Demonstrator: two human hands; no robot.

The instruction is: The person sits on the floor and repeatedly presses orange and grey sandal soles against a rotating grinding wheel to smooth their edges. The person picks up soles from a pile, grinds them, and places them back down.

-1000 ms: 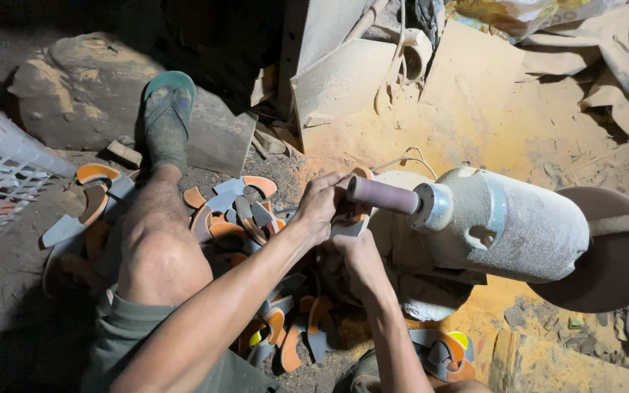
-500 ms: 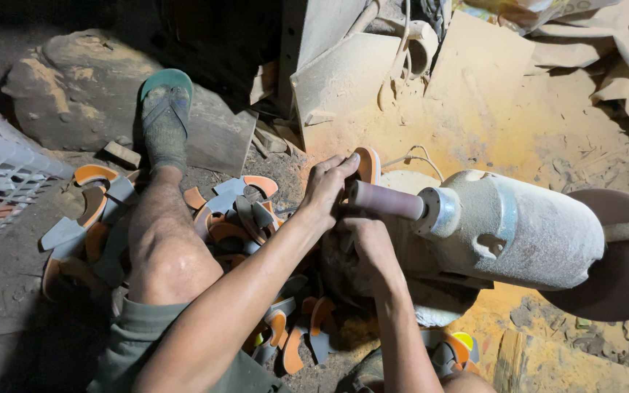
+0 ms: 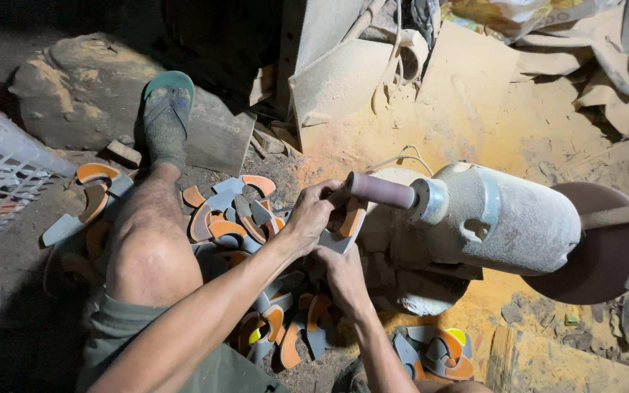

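Sanding step: left hand [image 3: 313, 215] and right hand [image 3: 343, 273], both closed on a curved orange-and-grey piece [image 3: 347, 225], press it beneath the sanding drum [image 3: 381, 191] (motor housing [image 3: 504, 218] just beyond); next probably requires turning the edge steadily.

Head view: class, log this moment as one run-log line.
left hand: holds curved piece | right hand: supports it below | piece: against sanding drum | motor: dust-coated | pile of pieces: on floor

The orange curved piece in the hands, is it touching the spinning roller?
Touching. The head view shows the orange curved piece pressed up against the roller, no gap visible.
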